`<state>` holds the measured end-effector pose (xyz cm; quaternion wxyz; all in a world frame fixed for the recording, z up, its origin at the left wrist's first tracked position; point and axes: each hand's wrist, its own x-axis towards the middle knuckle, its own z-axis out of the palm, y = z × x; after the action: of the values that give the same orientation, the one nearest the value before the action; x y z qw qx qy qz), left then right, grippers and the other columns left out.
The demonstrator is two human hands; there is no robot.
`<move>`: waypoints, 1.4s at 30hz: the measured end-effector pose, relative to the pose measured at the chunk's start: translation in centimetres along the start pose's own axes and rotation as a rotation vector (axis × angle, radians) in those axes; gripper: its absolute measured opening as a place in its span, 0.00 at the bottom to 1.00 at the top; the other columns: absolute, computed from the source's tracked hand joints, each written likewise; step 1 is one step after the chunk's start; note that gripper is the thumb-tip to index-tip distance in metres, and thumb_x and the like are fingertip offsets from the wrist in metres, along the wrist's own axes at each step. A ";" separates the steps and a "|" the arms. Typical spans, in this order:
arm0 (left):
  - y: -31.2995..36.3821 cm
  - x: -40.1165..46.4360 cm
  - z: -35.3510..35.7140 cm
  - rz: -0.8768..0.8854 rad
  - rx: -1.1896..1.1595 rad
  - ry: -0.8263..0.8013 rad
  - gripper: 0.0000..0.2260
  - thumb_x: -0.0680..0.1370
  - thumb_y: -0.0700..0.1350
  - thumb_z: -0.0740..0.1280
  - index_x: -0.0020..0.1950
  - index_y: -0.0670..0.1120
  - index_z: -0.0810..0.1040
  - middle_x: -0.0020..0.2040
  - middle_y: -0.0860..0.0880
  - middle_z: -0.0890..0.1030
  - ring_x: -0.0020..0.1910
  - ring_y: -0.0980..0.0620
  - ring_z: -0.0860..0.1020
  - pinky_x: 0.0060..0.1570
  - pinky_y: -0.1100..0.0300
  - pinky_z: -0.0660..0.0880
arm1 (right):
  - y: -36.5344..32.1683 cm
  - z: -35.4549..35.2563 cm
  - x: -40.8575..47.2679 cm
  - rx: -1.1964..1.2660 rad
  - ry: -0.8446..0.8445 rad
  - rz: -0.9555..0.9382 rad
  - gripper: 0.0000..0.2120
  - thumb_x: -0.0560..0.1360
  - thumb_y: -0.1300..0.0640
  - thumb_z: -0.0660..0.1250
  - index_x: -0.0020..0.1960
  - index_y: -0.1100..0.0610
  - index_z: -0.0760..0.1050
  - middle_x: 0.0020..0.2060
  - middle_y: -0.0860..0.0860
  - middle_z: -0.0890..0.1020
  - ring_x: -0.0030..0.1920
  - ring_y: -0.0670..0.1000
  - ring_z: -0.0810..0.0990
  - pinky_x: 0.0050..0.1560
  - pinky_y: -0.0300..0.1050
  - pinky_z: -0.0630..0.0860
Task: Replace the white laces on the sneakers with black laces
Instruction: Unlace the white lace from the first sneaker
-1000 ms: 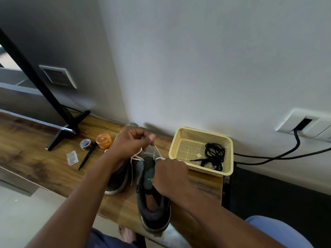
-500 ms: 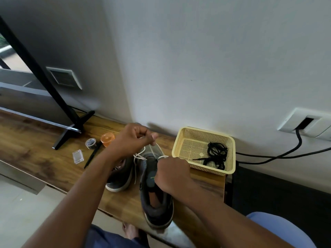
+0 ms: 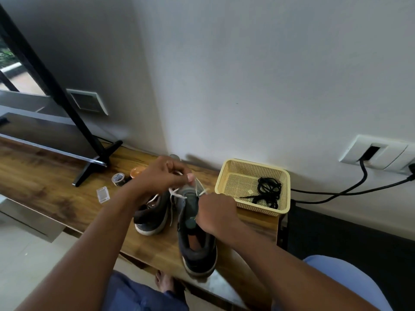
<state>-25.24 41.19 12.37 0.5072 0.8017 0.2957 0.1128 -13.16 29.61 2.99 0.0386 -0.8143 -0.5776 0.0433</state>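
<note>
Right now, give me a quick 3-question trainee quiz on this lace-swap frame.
1. True or false: the black laces lie in the yellow basket.
2. Which hand pinches the white lace above the sneakers: A left, B right?
3. Fill in: the right hand rests over the nearer ____.

Key:
1. True.
2. A: the left hand pinches it above the sneaker.
3. Sneaker.
</note>
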 end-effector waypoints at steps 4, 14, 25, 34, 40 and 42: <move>0.6 -0.3 -0.9 0.083 -0.382 -0.103 0.06 0.74 0.44 0.75 0.38 0.45 0.84 0.35 0.45 0.81 0.35 0.47 0.74 0.39 0.56 0.73 | 0.1 -0.3 -0.1 0.022 -0.027 0.005 0.12 0.78 0.52 0.66 0.58 0.56 0.78 0.51 0.53 0.82 0.52 0.59 0.83 0.40 0.48 0.67; -0.4 -0.6 -1.3 0.083 -0.018 0.102 0.15 0.75 0.56 0.78 0.34 0.48 0.86 0.33 0.46 0.85 0.32 0.55 0.77 0.33 0.63 0.70 | 0.0 -0.5 -0.5 0.015 -0.022 0.020 0.13 0.78 0.52 0.67 0.60 0.56 0.79 0.52 0.53 0.83 0.52 0.58 0.83 0.40 0.47 0.68; 0.1 -0.8 0.0 0.187 -0.514 -0.041 0.18 0.81 0.42 0.66 0.30 0.50 0.77 0.29 0.55 0.76 0.27 0.55 0.58 0.30 0.58 0.53 | -0.6 -0.6 -0.5 0.001 0.004 -0.007 0.10 0.78 0.54 0.68 0.58 0.56 0.79 0.50 0.53 0.83 0.51 0.58 0.83 0.41 0.47 0.68; -1.2 -0.4 0.3 0.065 -0.517 -0.276 0.24 0.71 0.52 0.82 0.34 0.39 0.71 0.31 0.45 0.65 0.29 0.52 0.60 0.31 0.65 0.65 | 0.2 -0.1 -0.1 0.097 -0.009 0.020 0.14 0.79 0.50 0.66 0.61 0.56 0.78 0.52 0.55 0.82 0.53 0.60 0.82 0.43 0.48 0.70; -1.4 -0.5 0.0 -0.056 -0.417 -0.415 0.23 0.72 0.50 0.81 0.36 0.36 0.72 0.30 0.44 0.73 0.27 0.54 0.65 0.28 0.66 0.65 | 0.2 0.4 0.3 0.198 -0.027 0.109 0.16 0.77 0.52 0.64 0.63 0.56 0.76 0.55 0.55 0.82 0.56 0.60 0.82 0.43 0.48 0.70; -1.2 -0.5 0.0 -0.065 -0.411 -0.394 0.16 0.74 0.47 0.76 0.32 0.44 0.75 0.29 0.47 0.74 0.27 0.55 0.65 0.27 0.67 0.64 | 0.2 0.5 0.3 0.184 -0.016 0.107 0.21 0.77 0.52 0.64 0.69 0.55 0.71 0.55 0.56 0.82 0.56 0.60 0.82 0.43 0.49 0.69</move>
<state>-26.09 41.26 11.34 0.7101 0.6786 0.1878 -0.0037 -12.96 29.88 2.45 0.1062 -0.8366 -0.5271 0.1047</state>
